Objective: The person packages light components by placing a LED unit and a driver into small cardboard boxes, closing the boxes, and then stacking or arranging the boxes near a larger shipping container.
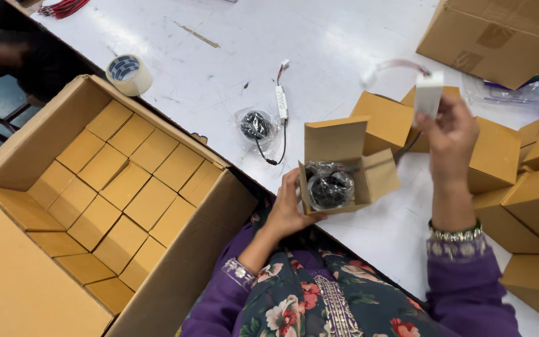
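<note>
White worktable [232,68], head view. Left hand [288,209] grips the open small box [344,168] at centre, a bagged black part [330,187] inside. Right hand [450,140], at 2 o'clock of the box, pinches a white block [428,93]. Packed carton [95,206] at 9 o'clock.

Small box [344,163] tan – driver block [428,93] white – sleeves [469,281] purple, floral dress [319,299].

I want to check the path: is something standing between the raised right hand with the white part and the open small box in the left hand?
Nothing visible blocks it. The right hand holds the white part above and right of the small open box, steadied by the left hand. The lid flaps stand open. A bagged black item already lies inside.
</note>
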